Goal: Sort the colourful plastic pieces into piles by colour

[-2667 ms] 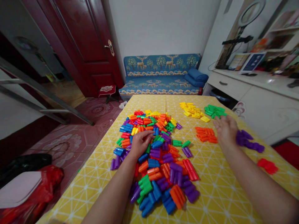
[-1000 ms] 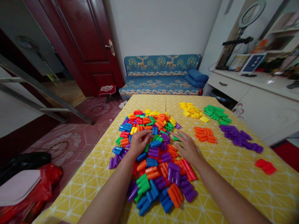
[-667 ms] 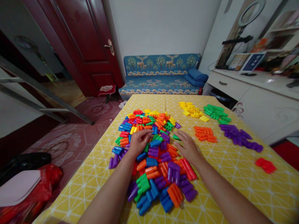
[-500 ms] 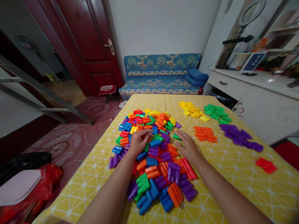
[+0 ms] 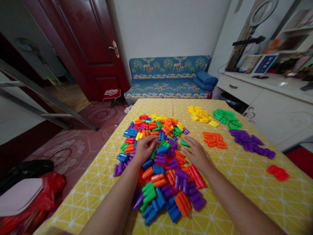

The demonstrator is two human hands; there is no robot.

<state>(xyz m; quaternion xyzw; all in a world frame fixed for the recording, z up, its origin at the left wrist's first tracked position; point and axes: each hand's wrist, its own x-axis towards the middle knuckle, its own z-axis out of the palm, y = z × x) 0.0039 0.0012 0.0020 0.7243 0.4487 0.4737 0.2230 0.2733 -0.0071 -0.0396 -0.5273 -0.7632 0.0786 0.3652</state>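
Observation:
My left hand [image 5: 146, 149] rests over a mixed pile of plastic building blocks [image 5: 160, 159], each made of joined bullet-shaped tubes. Its fingers are drawn together and point right; whatever is under the fingertips is hidden. A blue block [image 5: 161, 149] lies just right of it. At the pile's right side, my right hand [image 5: 195, 152] is open, thumb and fingers apart. Between them shows a green block [image 5: 184, 143]; I cannot tell whether they touch it. Red tubes [image 5: 197, 176] lie below this hand.
Right of the pile on the yellow tablecloth [image 5: 234, 182] lie single-colour groups: yellow blocks [image 5: 201, 115], green blocks [image 5: 226, 117], orange blocks [image 5: 214, 140], purple blocks [image 5: 250, 143] and a red block [image 5: 278, 172]. A patterned sofa [image 5: 168, 78] stands beyond the table, a white cabinet [image 5: 276, 111] to the right.

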